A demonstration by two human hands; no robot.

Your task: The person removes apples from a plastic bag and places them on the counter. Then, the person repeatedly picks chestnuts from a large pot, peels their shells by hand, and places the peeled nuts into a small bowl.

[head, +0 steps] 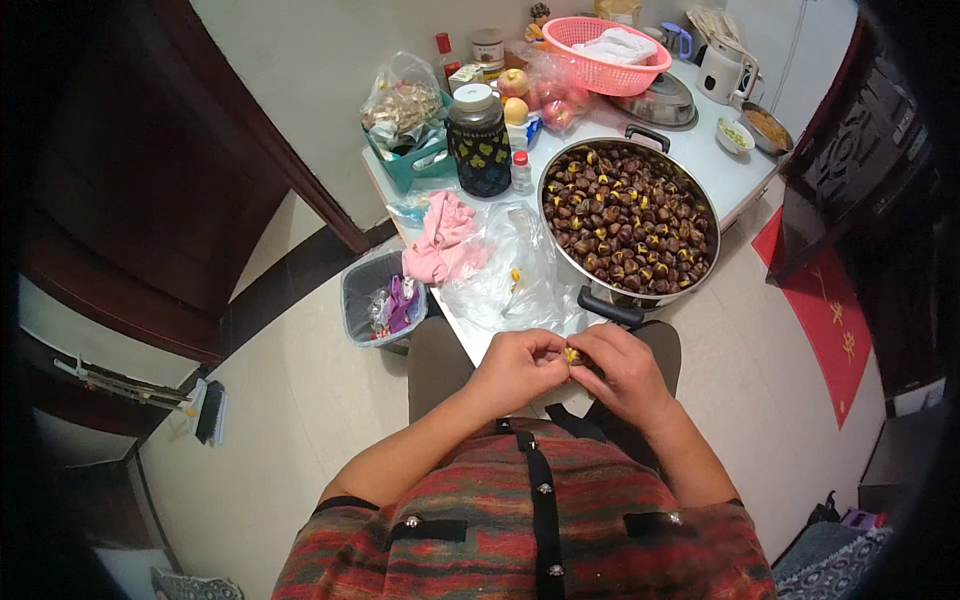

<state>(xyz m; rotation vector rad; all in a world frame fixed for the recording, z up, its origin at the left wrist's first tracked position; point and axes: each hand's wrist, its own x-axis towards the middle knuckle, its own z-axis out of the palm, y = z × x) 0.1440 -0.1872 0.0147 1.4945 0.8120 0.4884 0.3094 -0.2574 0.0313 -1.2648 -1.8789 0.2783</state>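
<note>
My right hand [626,367] holds a chestnut [572,355] over my lap, close to the table's near edge. Yellow flesh shows through its split brown shell. The fingertips of my left hand [521,367] are pinched against the same chestnut; they partly hide it. Just beyond my hands lies a crumpled clear plastic bag [480,300], with a small yellow-and-brown piece [515,277] on it. A large steel pot [712,259] with black handles stands at the right, full of chestnuts [630,217], several with split shells showing yellow.
A pink cloth [448,236] lies left of the bag. A lined waste bin [352,300] stands on the floor beside the table. Farther back are a covered jar [480,142], apples [557,115], a pink plastic basket [562,64], a pot lid [664,101] and a small bowl [735,136].
</note>
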